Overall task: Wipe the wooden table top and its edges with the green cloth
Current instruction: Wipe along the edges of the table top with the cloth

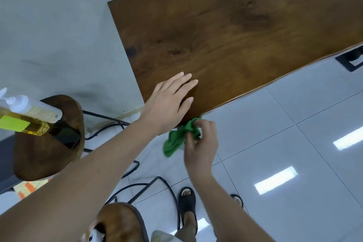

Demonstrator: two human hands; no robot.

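Head view, looking down: closest in, a round wooden stool (121,222) sits at the bottom edge, and beside it a foot in a dark sandal (186,200) stands on the glossy white tiled floor (294,143). Both bare forearms reach up from there. The right hand (200,143) has its fingers curled round the green cloth (176,139), gripping it in a crumpled bunch. The cloth is off the top surface, held against the near edge of the wooden table (235,35) close to its corner, with a loose end hanging down over the floor. Just above it, the left hand (170,100) lies palm down on the table top by that same corner, fingers straight and spread, holding nothing. To the left, a second stool (45,155) carries a bottle of yellow liquid (25,122) with a lime-green label, a paler bottle (39,110) beside it, and a dark flat object (64,135), possibly a phone. Farther off, the brown table top stretches toward the upper right along a grey wall (49,25). A black-framed floor socket (351,61) shows past its long edge.
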